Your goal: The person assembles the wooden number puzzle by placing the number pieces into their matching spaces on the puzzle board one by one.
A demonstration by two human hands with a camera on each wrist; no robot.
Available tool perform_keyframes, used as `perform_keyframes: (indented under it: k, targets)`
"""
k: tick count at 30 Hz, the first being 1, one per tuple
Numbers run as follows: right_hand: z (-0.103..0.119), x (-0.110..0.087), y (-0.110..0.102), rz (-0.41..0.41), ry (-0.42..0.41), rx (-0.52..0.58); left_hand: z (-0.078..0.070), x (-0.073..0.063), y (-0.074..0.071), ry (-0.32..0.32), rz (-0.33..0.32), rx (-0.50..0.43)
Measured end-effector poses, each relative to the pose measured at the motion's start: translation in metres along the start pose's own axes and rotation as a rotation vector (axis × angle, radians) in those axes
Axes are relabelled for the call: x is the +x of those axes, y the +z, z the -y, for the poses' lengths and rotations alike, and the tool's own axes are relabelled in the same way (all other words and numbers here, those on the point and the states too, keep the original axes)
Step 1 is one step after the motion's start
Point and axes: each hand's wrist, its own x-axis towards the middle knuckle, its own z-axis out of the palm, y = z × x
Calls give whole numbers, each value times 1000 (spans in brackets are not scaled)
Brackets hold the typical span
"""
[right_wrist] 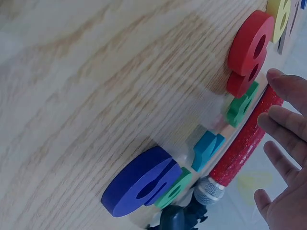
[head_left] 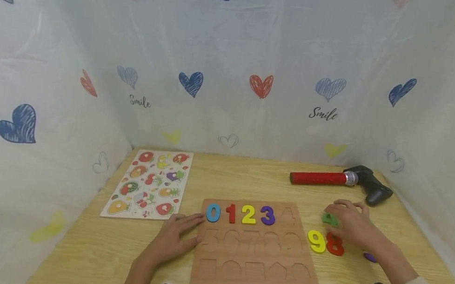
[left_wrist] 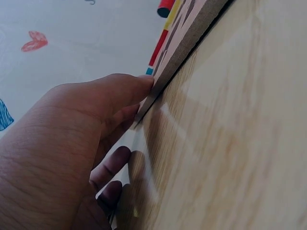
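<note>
A wooden number board (head_left: 254, 276) lies on the table, with a blue 0 (head_left: 208, 212), red 1 (head_left: 231, 213), yellow 2 (head_left: 249, 215) and purple 3 (head_left: 268, 215) in its top row. My left hand (head_left: 174, 236) rests beside it, fingertips touching its left edge; in the left wrist view the index finger (left_wrist: 129, 88) is at that edge. My right hand (head_left: 353, 224) hovers over a green number piece (head_left: 330, 219), fingers loosely spread. In the right wrist view that green piece (right_wrist: 242, 105) sits on the table near the fingertips.
A yellow 9 (head_left: 317, 241) and red 8 (head_left: 335, 245) lie right of the board. A blue piece (right_wrist: 206, 149), another green piece (right_wrist: 175, 188) and a purple piece (right_wrist: 139, 184) lie farther right. Behind are a red microphone (head_left: 318, 178), black game controller (head_left: 374, 189) and fruit puzzle (head_left: 147, 184).
</note>
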Motion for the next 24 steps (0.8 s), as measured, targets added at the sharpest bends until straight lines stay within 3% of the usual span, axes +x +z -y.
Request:
perform_keyframes:
  k: [10,24]
  targets:
    - [-11,4,4,72,62,4,1,1,1,7,-4,-3]
    - [-22,3,8,77,31,78,2,0,1,13,-18,-1]
